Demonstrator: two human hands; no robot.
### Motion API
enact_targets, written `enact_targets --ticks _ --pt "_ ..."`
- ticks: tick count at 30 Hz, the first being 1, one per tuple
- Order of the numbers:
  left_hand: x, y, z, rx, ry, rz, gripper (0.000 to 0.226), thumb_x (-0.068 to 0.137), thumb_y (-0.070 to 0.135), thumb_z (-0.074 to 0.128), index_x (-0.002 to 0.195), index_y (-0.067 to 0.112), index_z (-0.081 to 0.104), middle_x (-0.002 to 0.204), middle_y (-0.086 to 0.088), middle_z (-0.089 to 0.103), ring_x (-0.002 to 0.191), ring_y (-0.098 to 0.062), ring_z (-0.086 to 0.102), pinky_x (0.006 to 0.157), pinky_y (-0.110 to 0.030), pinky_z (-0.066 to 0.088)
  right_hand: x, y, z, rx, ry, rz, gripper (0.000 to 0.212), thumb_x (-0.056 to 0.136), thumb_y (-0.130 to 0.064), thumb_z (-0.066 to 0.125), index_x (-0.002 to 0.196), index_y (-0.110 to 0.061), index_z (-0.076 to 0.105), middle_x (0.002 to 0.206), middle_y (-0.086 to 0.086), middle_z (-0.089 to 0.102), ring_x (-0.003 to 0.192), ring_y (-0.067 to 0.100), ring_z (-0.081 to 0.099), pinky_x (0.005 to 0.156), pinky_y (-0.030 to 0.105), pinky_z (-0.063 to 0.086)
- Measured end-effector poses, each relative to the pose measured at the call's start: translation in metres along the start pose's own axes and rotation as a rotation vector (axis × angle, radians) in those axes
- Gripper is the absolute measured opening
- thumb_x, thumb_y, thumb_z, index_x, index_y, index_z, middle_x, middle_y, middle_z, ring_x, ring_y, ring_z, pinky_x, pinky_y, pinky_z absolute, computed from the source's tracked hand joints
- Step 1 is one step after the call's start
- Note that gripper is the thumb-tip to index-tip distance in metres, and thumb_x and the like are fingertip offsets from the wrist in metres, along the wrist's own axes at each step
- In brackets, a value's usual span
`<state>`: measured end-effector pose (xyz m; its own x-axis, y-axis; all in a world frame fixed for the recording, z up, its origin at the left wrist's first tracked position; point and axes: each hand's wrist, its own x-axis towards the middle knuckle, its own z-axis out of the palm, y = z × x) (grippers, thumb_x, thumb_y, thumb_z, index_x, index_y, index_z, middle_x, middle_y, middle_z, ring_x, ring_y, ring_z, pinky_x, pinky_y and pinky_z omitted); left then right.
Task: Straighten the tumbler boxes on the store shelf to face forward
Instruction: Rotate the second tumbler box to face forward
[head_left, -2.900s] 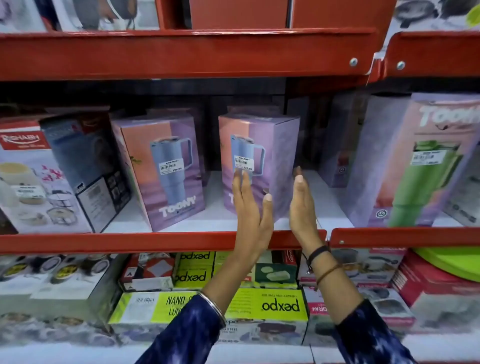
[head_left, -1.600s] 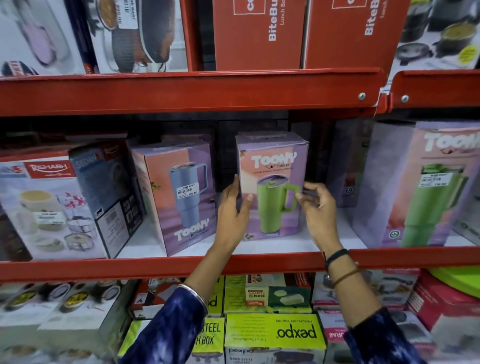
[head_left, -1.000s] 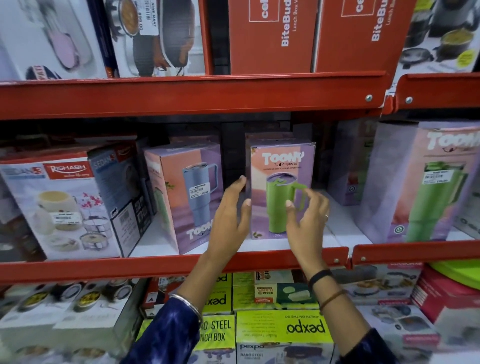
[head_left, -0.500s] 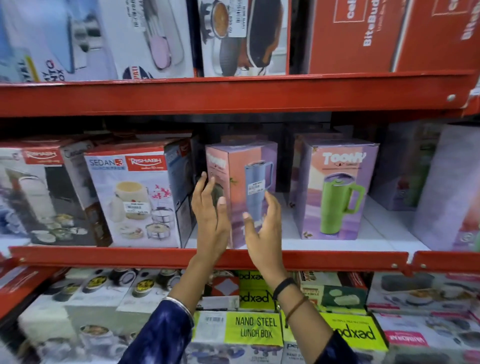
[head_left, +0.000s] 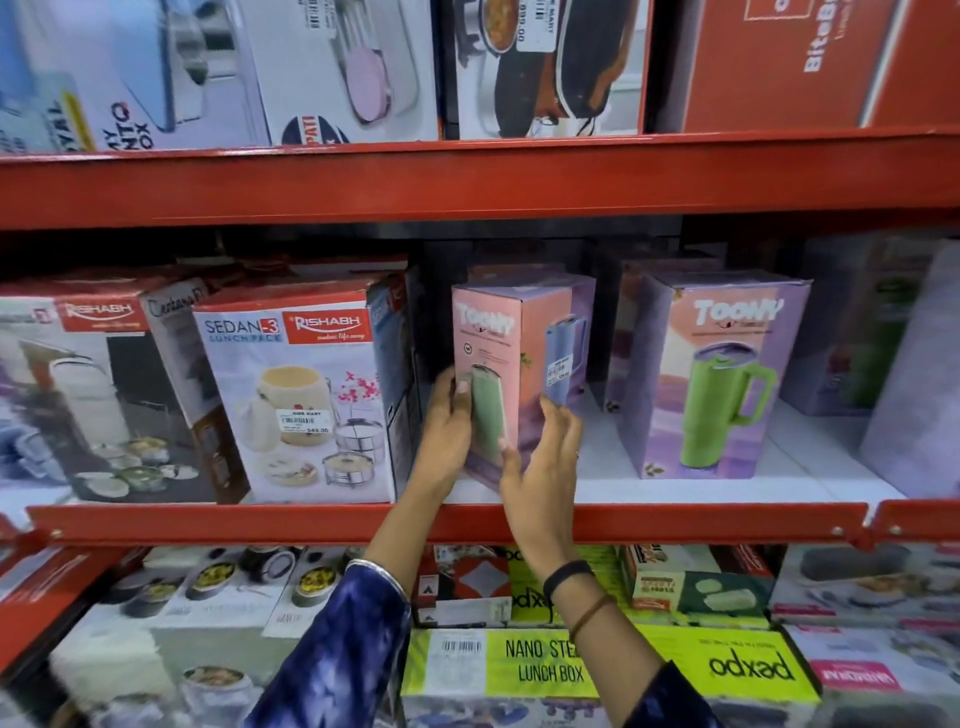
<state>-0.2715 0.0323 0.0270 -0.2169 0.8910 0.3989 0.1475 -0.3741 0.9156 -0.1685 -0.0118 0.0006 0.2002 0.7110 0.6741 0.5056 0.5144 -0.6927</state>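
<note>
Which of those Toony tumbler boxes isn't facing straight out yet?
The Toony box between the hands, beside the Rishabh lunch box: it sits corner-forward, showing two sides. The green-tumbler box to its right already faces front.

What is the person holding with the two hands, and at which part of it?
The angled Toony tumbler box, at its lower half: the left hand is on its left side, the right hand on its front corner.

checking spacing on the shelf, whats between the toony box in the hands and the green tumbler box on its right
In the head view, only bare white shelf and a dark gap separate the angled Toony box from the green tumbler box; another box stands further back.
</note>
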Motion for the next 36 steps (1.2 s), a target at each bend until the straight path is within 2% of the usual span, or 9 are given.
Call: enact_targets --ticks 4,7,11,15,21,24,26,31,36 --pt "-0.006 0.006 -0.002 -0.018 -0.038 0.073 0.031 0.099 0.01 0.038 0.126 0.02 0.048 0.124 -0.006 0.06 0.109 -0.017 0.06 0.091 -0.029 0.051 0.01 0.007 -0.01 0.066 0.002 0.015 0.047 0.085 -0.003 0.055 0.128 -0.005 0.037 0.128 0.014 0.042 0.115 0.024 0.045 0.096 0.019 0.035" --pt "-0.017 0.014 0.003 -0.054 -0.039 0.076 0.029 0.099 0.03 0.038 0.124 0.028 0.052 0.127 -0.002 0.061 0.116 -0.016 0.059 0.098 -0.045 0.05 0.02 0.009 -0.015 0.109 -0.066 0.049 0.085 0.071 -0.034 0.076 0.135 -0.008 0.026 0.133 0.009 0.036 0.122 0.019 0.039 0.101 0.026 0.038" --pt "-0.036 0.033 0.01 -0.063 -0.075 0.07 0.041 0.091 0.058 0.034 0.121 0.04 0.054 0.128 0.011 0.057 0.118 -0.012 0.057 0.099 -0.045 0.05 0.031 0.006 -0.017 0.041 -0.023 0.087 0.122 0.05 -0.051 0.083 0.139 -0.006 0.013 0.137 0.013 0.031 0.125 0.027 0.038 0.102 0.04 0.039" --pt "-0.038 0.046 0.008 -0.092 -0.11 0.041 0.052 0.093 0.054 0.026 0.13 0.028 0.052 0.129 0.009 0.057 0.119 -0.017 0.056 0.097 -0.037 0.051 0.041 0.01 -0.025 0.163 0.048 0.103 0.105 0.055 -0.031 0.086 0.133 -0.01 0.019 0.127 0.001 0.032 0.119 0.014 0.035 0.102 0.031 0.036" --pt "0.0 0.045 0.001 -0.044 -0.017 -0.098 0.064 0.095 0.056 0.011 0.149 0.022 0.016 0.16 0.002 0.014 0.145 -0.013 0.015 0.119 -0.033 0.008 0.052 0.025 -0.049 0.359 -0.161 0.143 0.103 0.065 -0.023 0.082 0.142 -0.018 0.015 0.14 -0.002 0.031 0.129 0.012 0.035 0.106 0.027 0.032" --pt "0.006 0.038 -0.004 -0.13 -0.047 -0.188 0.11 0.059 0.093 0.021 0.146 0.027 0.028 0.156 0.002 0.029 0.142 -0.017 0.028 0.119 -0.049 0.021 0.056 0.032 -0.055 0.318 -0.323 0.119 0.1 0.073 -0.028 0.076 0.147 -0.023 0.007 0.154 -0.007 0.016 0.139 0.006 0.019 0.114 0.027 0.02" --pt "0.005 0.03 -0.003 -0.181 -0.034 -0.165 0.123 0.044 0.1 0.025 0.145 0.03 0.03 0.156 0.004 0.03 0.142 -0.017 0.029 0.118 -0.05 0.022 0.06 0.039 -0.056 0.272 -0.415 0.09 0.095 0.08 -0.032 0.069 0.148 -0.027 0.003 0.158 -0.01 0.003 0.143 0.001 0.006 0.118 0.03 0.011" --pt "-0.009 0.029 -0.002 -0.143 -0.052 -0.045 0.075 0.059 0.095 0.017 0.124 0.065 0.039 0.154 0.01 0.032 0.142 -0.019 0.031 0.116 -0.055 0.024 0.067 0.054 -0.059 0.284 -0.463 0.057 0.073 0.088 -0.024 0.059 0.147 -0.031 0.016 0.157 -0.01 0.016 0.144 0.01 0.019 0.118 0.041 0.022" --pt "-0.026 0.031 0.008 -0.032 -0.017 0.038 0.079 0.082 0.074 0.011 0.147 0.031 0.023 0.157 0.009 0.023 0.145 -0.009 0.018 0.122 -0.045 0.013 0.071 0.07 -0.061 0.37 -0.442 0.12 0.066 0.081 -0.006 0.065 0.14 -0.017 0.038 0.148 0.001 0.041 0.135 0.013 0.039 0.114 0.044 0.032"
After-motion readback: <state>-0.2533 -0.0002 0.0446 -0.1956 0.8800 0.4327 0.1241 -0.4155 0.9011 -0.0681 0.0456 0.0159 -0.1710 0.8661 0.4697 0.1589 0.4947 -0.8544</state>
